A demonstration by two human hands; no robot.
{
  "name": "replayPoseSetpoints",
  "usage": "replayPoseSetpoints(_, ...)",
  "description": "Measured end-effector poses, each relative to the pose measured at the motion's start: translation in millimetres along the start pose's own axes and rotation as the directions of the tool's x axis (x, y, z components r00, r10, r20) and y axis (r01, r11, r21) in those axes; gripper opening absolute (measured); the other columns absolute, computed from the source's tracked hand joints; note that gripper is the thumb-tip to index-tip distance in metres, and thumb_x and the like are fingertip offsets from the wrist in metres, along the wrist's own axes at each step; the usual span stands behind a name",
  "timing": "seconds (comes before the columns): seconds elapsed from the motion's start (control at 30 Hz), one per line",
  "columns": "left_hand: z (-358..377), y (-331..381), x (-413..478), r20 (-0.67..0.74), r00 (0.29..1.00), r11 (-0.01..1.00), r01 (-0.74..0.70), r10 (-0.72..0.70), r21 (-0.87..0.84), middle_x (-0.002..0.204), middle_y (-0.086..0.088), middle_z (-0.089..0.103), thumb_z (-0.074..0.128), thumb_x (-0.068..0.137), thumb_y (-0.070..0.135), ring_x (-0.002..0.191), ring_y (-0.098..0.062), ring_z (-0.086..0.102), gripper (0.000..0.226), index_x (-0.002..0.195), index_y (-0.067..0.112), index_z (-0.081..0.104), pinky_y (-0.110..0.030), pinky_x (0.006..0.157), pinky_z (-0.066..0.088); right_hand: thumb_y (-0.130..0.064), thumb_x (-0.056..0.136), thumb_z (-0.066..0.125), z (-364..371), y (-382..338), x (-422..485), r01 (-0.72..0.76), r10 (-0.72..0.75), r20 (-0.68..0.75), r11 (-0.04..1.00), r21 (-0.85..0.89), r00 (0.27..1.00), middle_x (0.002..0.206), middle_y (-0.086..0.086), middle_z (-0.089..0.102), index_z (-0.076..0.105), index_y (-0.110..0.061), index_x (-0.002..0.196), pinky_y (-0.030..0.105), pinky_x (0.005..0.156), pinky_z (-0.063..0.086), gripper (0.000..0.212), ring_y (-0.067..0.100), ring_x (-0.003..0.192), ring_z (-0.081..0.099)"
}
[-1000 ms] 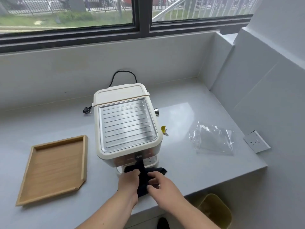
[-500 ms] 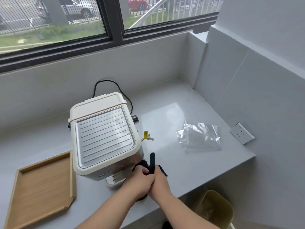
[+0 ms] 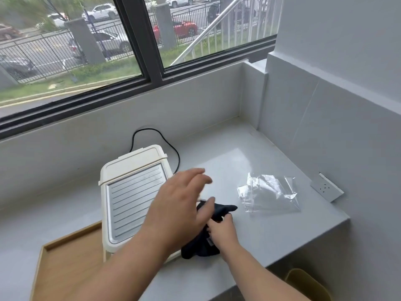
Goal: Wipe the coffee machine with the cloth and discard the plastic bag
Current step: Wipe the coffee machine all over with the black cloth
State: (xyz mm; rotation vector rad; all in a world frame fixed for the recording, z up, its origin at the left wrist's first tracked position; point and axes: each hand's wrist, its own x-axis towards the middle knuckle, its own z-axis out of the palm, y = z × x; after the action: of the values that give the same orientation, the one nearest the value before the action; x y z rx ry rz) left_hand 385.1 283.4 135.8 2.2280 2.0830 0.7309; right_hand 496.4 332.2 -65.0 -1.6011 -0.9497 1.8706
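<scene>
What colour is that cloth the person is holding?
The cloth is black, seen in the head view, gripped by the right hand.

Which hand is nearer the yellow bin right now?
Right. The right hand grips the dark cloth on the counter, up and left of the yellow bin. The left hand hovers open by the coffee machine, farther left.

Matt dark cloth (image 3: 200,246), glossy clear plastic bag (image 3: 270,193), ribbed metal-topped coffee machine (image 3: 132,198)
</scene>
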Motion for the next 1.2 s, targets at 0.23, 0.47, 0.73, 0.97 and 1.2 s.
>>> replayPoseSetpoints(0.23,-30,-108,-1,0.193,0.85,0.86,0.437,-0.491,0.262,0.175,0.008,0.016,0.039,0.085,0.086,0.162,-0.02,0.006,0.087,0.158,0.041,0.032,-0.057,0.13,0.004,-0.014,0.096,0.056,5,8,12,0.131,-0.009,0.249,0.868,-0.478,0.969,0.15,0.001,0.056,0.045,-0.025,0.155,0.022,0.101,0.041,0.061,0.018,0.131,0.055)
replayPoseSetpoints(0.47,-18,-121,-9,0.164,0.854,0.858,0.446,-0.493,0.255,0.175,0.014,0.011,0.027,0.078,0.094,0.162,-0.017,0.003,0.094,0.159,0.046,0.023,-0.056,0.13,0.001,-0.015,0.095,0.054,1,0,35,0.16,-0.011,0.283,0.845,-0.511,0.959,0.141,-0.005,0.061,0.06,-0.034,0.143,0.032,0.108,0.045,0.051,0.019,0.126,0.057)
replayPoseSetpoints(0.73,-15,-125,-10,0.15,0.857,0.855,0.443,-0.492,0.27,0.175,0.015,0.009,0.025,0.078,0.095,0.162,-0.016,0.0,0.092,0.157,0.049,0.021,-0.054,0.13,-0.002,-0.008,0.097,0.054,7,-30,80,-0.154,0.184,0.356,0.982,-0.112,0.916,0.099,0.009,0.075,0.082,-0.019,0.099,0.028,0.062,0.047,0.03,0.021,0.082,0.065)
replayPoseSetpoints(0.97,-14,-124,-10,0.15,0.855,0.854,0.448,-0.496,0.265,0.175,0.017,0.005,0.026,0.078,0.094,0.161,-0.014,-0.004,0.092,0.158,0.051,0.017,-0.054,0.13,-0.004,-0.012,0.102,0.058,25,-60,124,-0.187,0.215,0.334,0.976,-0.114,0.918,0.09,0.004,0.073,0.075,-0.013,0.114,0.029,0.058,0.048,0.021,0.017,0.067,0.06)
replayPoseSetpoints(1.2,-13,-125,-10,0.145,0.851,0.849,0.458,-0.505,0.264,0.174,0.018,0.003,0.028,0.077,0.094,0.161,-0.012,-0.009,0.091,0.156,0.05,0.017,-0.054,0.129,-0.006,-0.012,0.081,0.061,66,-99,127,-0.015,0.119,0.403,0.968,-0.251,0.908,0.1,0.021,0.077,0.073,-0.007,0.108,0.04,0.067,0.056,0.029,0.03,0.079,0.072)
